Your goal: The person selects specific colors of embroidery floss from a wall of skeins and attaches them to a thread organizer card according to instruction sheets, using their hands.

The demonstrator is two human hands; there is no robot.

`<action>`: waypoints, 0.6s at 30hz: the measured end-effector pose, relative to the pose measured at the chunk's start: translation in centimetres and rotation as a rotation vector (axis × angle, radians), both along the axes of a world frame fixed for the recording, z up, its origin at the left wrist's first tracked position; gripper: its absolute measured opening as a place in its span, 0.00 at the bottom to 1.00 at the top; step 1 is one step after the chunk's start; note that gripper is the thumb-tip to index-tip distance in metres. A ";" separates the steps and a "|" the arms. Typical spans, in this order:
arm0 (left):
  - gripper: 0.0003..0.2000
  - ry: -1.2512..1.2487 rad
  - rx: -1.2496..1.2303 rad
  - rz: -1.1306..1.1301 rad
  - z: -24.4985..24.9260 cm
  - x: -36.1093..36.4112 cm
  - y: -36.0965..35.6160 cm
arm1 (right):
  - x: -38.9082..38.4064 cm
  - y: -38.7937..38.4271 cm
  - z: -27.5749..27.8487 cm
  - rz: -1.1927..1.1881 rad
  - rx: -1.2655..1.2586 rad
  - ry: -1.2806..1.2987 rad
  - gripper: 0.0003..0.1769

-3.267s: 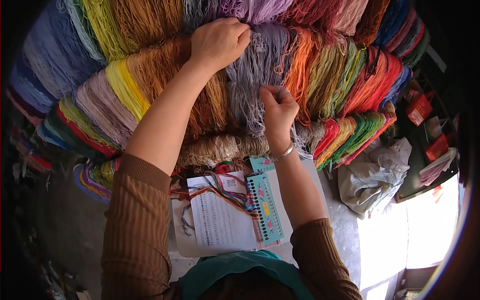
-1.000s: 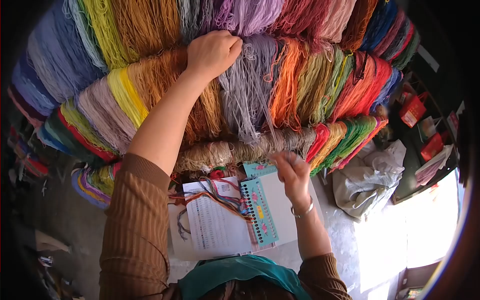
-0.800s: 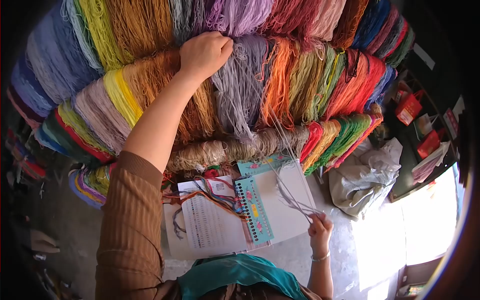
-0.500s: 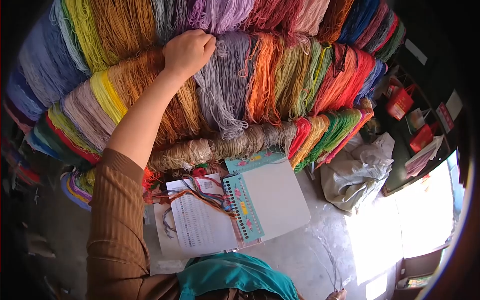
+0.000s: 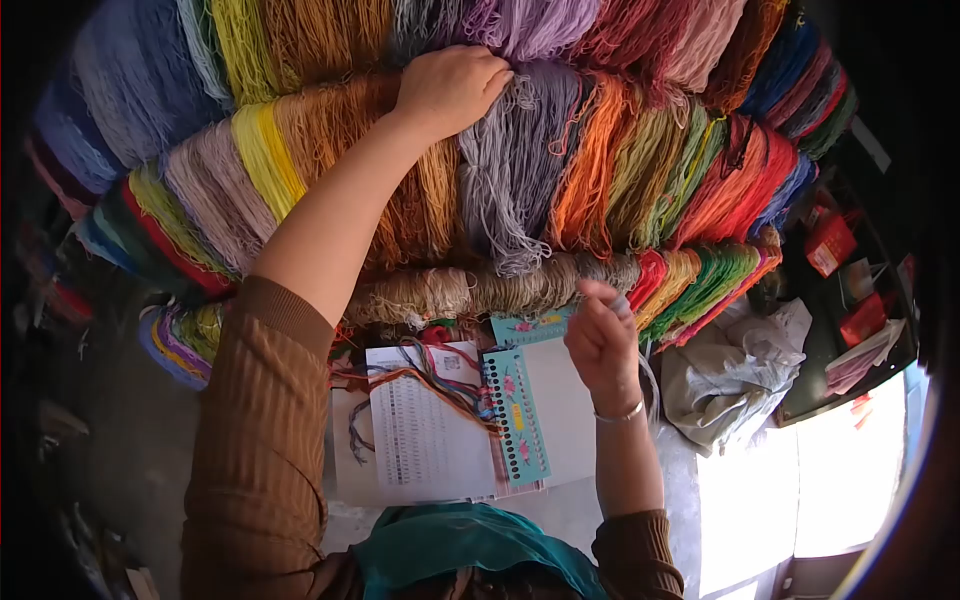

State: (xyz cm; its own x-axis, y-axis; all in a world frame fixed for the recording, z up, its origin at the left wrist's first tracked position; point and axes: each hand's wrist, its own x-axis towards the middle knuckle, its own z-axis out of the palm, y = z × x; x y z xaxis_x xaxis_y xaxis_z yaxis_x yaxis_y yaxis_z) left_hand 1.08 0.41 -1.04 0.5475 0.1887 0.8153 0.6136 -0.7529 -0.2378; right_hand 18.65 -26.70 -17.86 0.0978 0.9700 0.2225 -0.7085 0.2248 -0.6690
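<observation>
Grey thread skeins (image 5: 515,180) hang in the middle row of coloured thread. My left hand (image 5: 452,92) is closed at their top edge, fingers curled in against the grey strands; the fingertips are partly hidden. Lower down, my right hand (image 5: 603,335) is raised in front of the open spiral-bound book (image 5: 518,420), its fingers curled. A bit of grey shows at those fingers, and a thin bundle of grey thread (image 5: 652,385) trails behind the wrist. Loose multicoloured threads (image 5: 440,385) lie across the book's printed left page (image 5: 425,450).
Several rows of skeins surround the work, including purple skeins (image 5: 530,25) above and orange skeins (image 5: 595,170) to the right. Beige thread rolls (image 5: 500,290) run along the lower edge. A whitish plastic sack (image 5: 735,370) and red packets (image 5: 830,240) are at right.
My right hand has risen from the bottom edge, where it held grey strands, to above the book. My left hand stays at the grey skeins; the whole view has shifted.
</observation>
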 end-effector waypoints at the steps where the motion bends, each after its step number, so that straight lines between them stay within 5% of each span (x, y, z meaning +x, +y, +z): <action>1: 0.12 -0.005 0.004 0.009 0.0 0.0 -0.1 | -2.1 3.0 2.2 -0.111 -0.029 -0.146 0.13; 6: 0.11 -0.046 0.009 -0.024 0.1 -0.1 -0.3 | -5.2 14.8 3.7 -0.572 0.036 -0.505 0.14; 18: 0.09 -0.067 0.013 0.011 0.0 0.3 -0.6 | -5.4 19.8 3.5 -0.685 0.033 -0.555 0.11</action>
